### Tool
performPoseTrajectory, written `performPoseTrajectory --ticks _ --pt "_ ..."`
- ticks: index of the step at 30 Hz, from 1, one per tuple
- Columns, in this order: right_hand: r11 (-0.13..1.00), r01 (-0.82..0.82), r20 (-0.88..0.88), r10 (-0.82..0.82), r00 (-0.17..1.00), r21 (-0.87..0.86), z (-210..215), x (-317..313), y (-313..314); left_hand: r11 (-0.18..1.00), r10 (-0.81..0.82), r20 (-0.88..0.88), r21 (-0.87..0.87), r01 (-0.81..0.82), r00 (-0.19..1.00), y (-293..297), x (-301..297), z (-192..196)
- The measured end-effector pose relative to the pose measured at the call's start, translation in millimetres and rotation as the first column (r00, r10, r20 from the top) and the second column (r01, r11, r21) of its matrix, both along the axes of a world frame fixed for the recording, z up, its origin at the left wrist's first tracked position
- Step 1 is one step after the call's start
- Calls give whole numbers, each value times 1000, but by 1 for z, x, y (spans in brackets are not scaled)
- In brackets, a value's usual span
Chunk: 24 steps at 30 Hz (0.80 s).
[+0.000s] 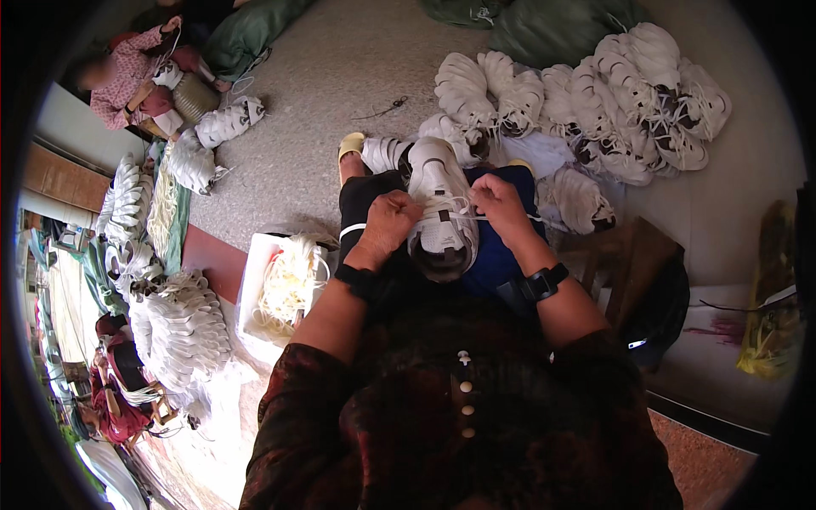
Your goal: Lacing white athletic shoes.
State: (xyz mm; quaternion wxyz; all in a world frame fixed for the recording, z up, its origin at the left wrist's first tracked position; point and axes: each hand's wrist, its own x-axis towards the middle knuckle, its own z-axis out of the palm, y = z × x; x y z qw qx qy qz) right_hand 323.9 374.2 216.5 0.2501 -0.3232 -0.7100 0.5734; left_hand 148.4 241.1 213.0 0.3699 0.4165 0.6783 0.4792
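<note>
A white sneaker (439, 170) rests on my lap between my knees, its toe pointing away from me and its dark-lined opening nearest my body. White shoelace (459, 216) crosses the upper part of its tongue. On the left side of the shoe, my left hand (393, 219) is closed in a pinch on one lace end, and a length of it sticks out past the wrist side. Across from it, my right hand (501, 206) pinches the other end, with a tail running out to the right. Both hands are close to the shoe's sides.
Bundled white shoes (586, 110) heap up at the far right. A white box (252, 280) of loose laces stands at my left, with stacked shoe parts (178, 327) beyond it. A seated co-worker (127, 85) handles shoes at the far left. A wooden stool (608, 259) is at my right.
</note>
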Motion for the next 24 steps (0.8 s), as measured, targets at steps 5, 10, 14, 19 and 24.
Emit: performPoseTrajectory --ticks 5,10,14,19,24 --pt "954 -103 105 76 992 281 -1 12 -13 985 123 -386 158 -65 914 -6 9 7" --pt "960 187 -52 -202 978 -209 14 22 -15 984 171 -280 6 -176 945 -25 8 31" --pt "818 306 -306 -488 817 -488 30 78 21 901 379 227 129 -414 897 -51 -27 19" --pt "909 158 199 -249 948 385 26 63 -4 979 193 -461 148 -140 866 -55 -13 19" --pt "723 -237 372 -29 928 649 33 19 -46 985 -111 -784 -5 172 611 -37 28 33"
